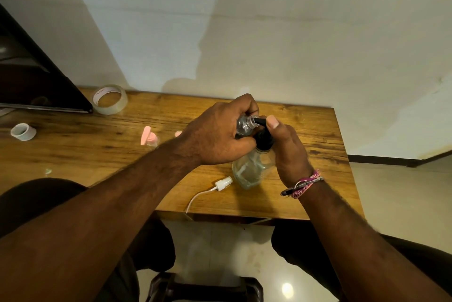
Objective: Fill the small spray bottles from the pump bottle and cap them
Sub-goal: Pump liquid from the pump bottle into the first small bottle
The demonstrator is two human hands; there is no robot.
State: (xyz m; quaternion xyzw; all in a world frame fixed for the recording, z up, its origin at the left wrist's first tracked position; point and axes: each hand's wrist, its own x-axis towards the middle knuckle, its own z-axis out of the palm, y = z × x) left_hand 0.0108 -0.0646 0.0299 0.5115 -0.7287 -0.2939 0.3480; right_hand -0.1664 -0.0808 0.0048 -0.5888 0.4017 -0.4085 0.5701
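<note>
We hold small spray bottle (244, 125) in left hand (215, 135), fingers curled round it, mouth at pump bottle (252, 169) spout mid-counter; right hand (286, 147) grips pump head; clear plastic looks light, slippery; grip body.

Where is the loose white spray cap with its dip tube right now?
In the head view, the white spray cap lies on the wooden table near its front edge, just left of the pump bottle, below the left hand.
</note>
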